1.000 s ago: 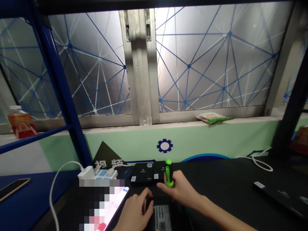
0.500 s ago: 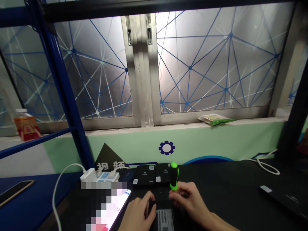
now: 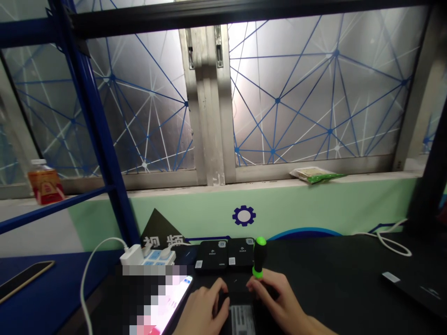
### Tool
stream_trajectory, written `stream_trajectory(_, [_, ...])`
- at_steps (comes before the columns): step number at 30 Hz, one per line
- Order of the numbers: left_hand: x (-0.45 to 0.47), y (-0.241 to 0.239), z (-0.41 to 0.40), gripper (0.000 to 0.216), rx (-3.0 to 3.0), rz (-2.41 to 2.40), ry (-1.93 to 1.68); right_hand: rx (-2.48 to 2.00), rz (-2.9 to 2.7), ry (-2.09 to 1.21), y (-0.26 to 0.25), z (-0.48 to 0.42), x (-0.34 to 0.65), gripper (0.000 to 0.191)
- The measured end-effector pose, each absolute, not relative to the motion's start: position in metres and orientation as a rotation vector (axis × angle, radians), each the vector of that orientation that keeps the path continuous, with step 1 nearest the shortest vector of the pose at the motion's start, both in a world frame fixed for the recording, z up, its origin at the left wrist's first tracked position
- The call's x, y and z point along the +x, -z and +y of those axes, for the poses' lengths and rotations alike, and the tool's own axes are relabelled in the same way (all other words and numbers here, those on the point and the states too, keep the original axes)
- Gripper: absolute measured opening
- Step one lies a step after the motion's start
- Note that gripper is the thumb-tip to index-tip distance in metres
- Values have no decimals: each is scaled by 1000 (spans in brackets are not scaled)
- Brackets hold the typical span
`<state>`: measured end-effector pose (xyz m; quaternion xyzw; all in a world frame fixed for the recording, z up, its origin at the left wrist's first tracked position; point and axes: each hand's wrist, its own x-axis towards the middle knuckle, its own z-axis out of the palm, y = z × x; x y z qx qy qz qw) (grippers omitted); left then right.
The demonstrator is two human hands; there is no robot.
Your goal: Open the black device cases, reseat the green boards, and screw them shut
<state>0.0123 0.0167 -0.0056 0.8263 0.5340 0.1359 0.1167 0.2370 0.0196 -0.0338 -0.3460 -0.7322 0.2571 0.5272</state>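
Observation:
My right hand (image 3: 279, 302) pinches the shaft of a screwdriver with a black and green handle (image 3: 259, 256), held upright over a flat black device with a grey label (image 3: 240, 318) at the bottom edge. My left hand (image 3: 204, 309) rests curled on the left end of that device, fingers pressed against it. Just beyond stand two small black boxes (image 3: 225, 253) side by side.
A phone with a lit screen (image 3: 160, 302) lies left of my hands, a white power strip (image 3: 148, 256) with a cable behind it. Another phone (image 3: 24, 274) lies far left. A blue rack post (image 3: 101, 139), a bottle (image 3: 45, 186), a snack packet (image 3: 314, 174) on the sill.
My right hand has shifted right and down the screwdriver, from wrapping the handle to pinching below it. The view has tilted slightly; my left hand stays on the device.

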Motion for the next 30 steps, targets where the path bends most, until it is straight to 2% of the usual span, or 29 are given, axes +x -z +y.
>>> stream_trajectory(5, [12,3,15,17,2433,1569,-406,-882,-1674,-694,40,25,235,27])
stream_trajectory(9, [12,3,15,17,2435,1571,-411,-911,-1571,-795,48,28,235,30])
stream_trajectory(23, [10,4,16,17,2451,1529,-418,-851,-1659,-762,33,20,236,26])
stream_trajectory(30, [8,7,16,17,2456,1512,-430,-823,-1719,-732,30,18,237,32])
